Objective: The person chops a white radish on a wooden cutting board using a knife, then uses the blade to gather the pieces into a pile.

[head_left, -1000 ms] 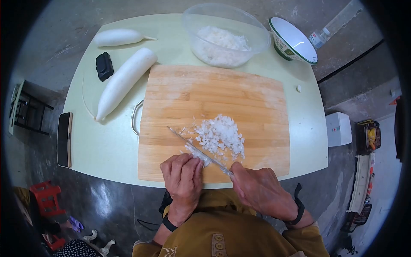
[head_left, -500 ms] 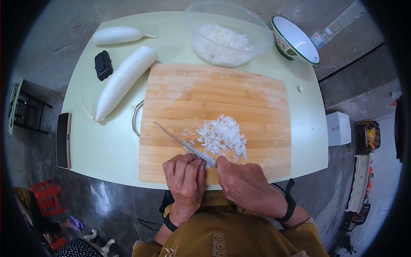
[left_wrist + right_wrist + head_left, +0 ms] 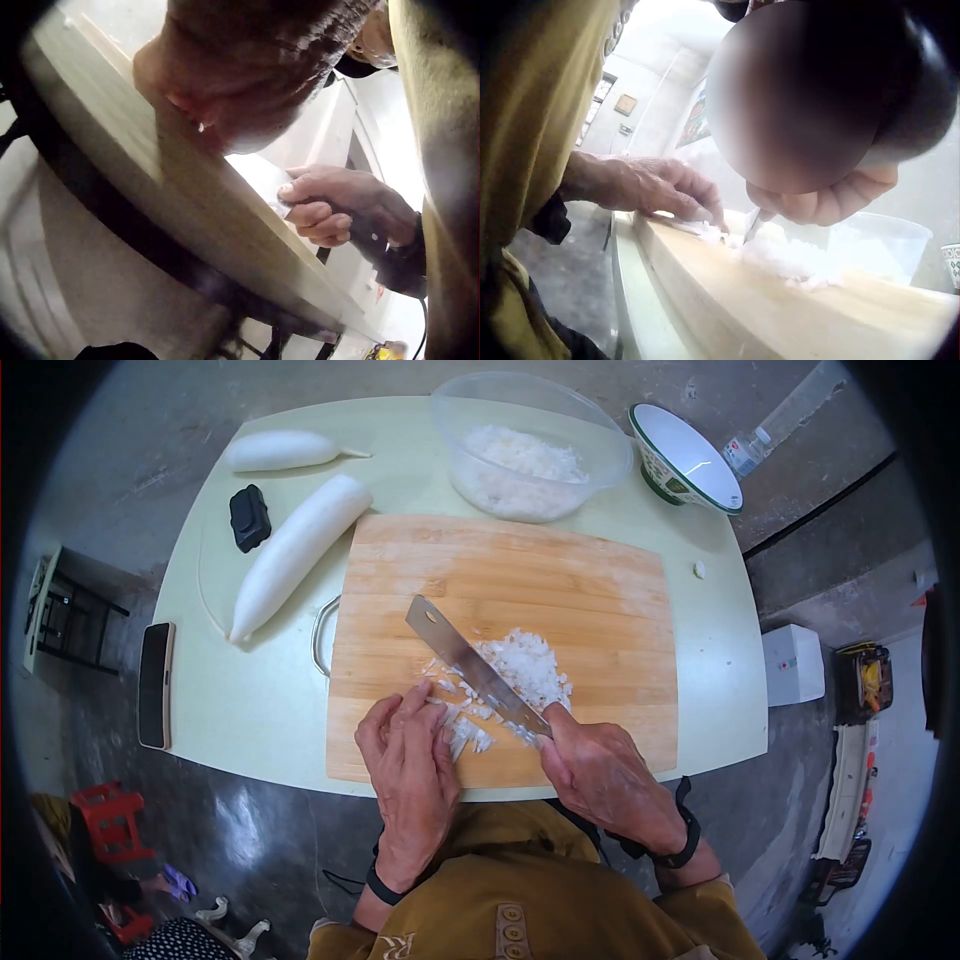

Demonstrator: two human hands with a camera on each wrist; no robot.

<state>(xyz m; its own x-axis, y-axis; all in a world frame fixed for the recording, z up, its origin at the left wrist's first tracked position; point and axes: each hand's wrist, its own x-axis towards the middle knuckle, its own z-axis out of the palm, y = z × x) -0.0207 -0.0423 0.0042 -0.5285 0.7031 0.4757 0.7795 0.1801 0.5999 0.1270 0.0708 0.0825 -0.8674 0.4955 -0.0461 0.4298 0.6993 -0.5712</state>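
Right hand (image 3: 612,778): fingers gripped the knife (image 3: 474,672) by its handle | left hand (image 3: 408,765): fingers relaxed, gripping nothing, touched daikon strips (image 3: 470,734) by the near edge of the cutting board (image 3: 500,572) | risk: knife stood close; strips shifting underneath could have let it nick fingertips

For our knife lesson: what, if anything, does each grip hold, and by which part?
The right grip holds the knife by its handle end; left grip, nothing visibly.

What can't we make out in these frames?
Head: handle of the knife, hidden by the right hand.
Head: print on the bottle label, too small.
Right wrist: most of the patterned bowl, cut off by the right edge.
Right wrist: part of the right hand, covered by a round blur.
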